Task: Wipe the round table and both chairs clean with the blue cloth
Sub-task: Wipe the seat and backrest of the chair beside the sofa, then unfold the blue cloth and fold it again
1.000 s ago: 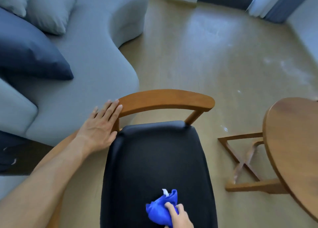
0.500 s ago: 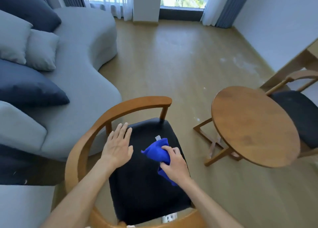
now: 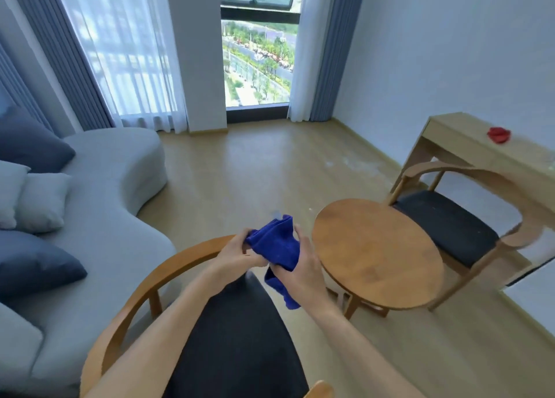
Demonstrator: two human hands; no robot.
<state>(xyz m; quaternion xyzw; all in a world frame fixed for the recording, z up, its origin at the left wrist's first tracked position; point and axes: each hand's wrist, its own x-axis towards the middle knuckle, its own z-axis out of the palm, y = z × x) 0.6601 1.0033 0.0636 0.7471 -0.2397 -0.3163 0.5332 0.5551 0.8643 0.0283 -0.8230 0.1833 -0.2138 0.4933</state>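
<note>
- The round table [image 3: 377, 255] stands just right of the near chair [image 3: 234, 337]; wipe it in overlapping passes, rim included.
- Both your hands, left [image 3: 237, 252] and right [image 3: 303, 265], grip the blue cloth [image 3: 277, 247] above the seat; refold it to a fresh face.
- Half a second ago only your right hand held it, down on the seat.

Near chair [image 3: 144, 301] cut by bottom edge, seat middle hidden under both forearms; blue cloth [image 3: 274, 244] partly covered by left hand [image 3: 237, 255] and right hand [image 3: 300, 265], finger positions behind it unclear; far chair [image 3: 444, 226] blurred at right arm; desk [image 3: 468, 145] and sofa [image 3: 99, 217] cropped by frame edges; red item [image 3: 498, 135] too small to identify
</note>
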